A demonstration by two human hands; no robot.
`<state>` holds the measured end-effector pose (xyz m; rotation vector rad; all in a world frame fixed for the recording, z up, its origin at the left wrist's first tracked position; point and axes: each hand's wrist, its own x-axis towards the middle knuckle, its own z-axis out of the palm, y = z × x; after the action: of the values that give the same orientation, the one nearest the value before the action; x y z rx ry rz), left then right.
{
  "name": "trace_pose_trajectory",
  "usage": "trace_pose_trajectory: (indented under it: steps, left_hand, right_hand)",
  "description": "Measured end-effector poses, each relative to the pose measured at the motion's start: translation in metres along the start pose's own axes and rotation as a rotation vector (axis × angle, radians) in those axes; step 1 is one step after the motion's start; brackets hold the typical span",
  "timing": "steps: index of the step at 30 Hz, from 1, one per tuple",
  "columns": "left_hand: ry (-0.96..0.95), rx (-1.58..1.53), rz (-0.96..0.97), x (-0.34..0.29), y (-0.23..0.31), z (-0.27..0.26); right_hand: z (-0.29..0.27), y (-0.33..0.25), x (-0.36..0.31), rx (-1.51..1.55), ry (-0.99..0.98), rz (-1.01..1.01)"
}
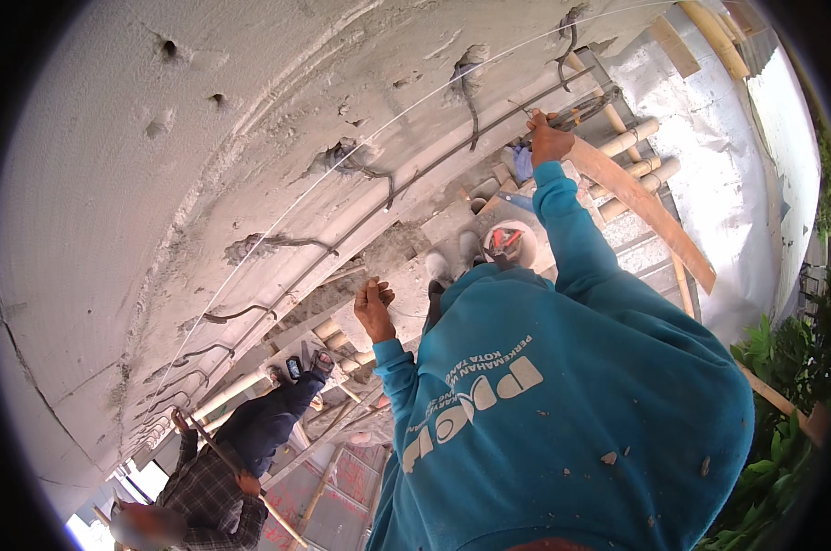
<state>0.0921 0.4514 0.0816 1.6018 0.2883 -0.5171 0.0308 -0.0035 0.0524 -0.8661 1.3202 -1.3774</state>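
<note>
My right hand (550, 140) reaches far forward to the foot of the concrete wall (277, 101), its fingers pinched at a thin dark wire. Just right of it lies a dark bundle of bent wire (584, 112). A long steel rod (434, 165) runs along the wall, near several bent rebar ends (473, 115) that stick out of chipped holes. My left hand (374, 310) hovers over the scaffold with its fingers curled together; whatever they may hold cannot be made out. A taut white string (369, 140) crosses in front of the wall.
Below me is a bucket (510, 243) with red-handled things inside, beside my shoes (440, 266). Bamboo poles (631, 138) and a brown plank (650, 207) lie at right, near silvery sheeting (718, 138). A co-worker in a checked shirt (204, 491) works along the wall at lower left.
</note>
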Motion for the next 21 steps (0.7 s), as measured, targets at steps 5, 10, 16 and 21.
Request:
trace_pose_trajectory:
  steps: [5,10,16,21]
  left_hand:
    - [0.064,-0.051,-0.044,0.004,-0.018,-0.02]
    - [0.024,-0.046,-0.037,0.017,-0.013,-0.008]
    - [-0.051,-0.041,-0.023,0.029,-0.014,0.013]
    - [-0.1,-0.034,-0.037,0.035,-0.014,0.032]
  right_hand:
    - [-0.009,-0.022,0.018,-0.11,-0.283,-0.082]
    - [-0.073,-0.045,0.014,-0.328,-0.258,-0.136]
    - [-0.168,-0.071,0.025,-1.144,-0.681,-0.161]
    - [-0.158,-0.086,0.05,-1.685,-0.942,-0.399]
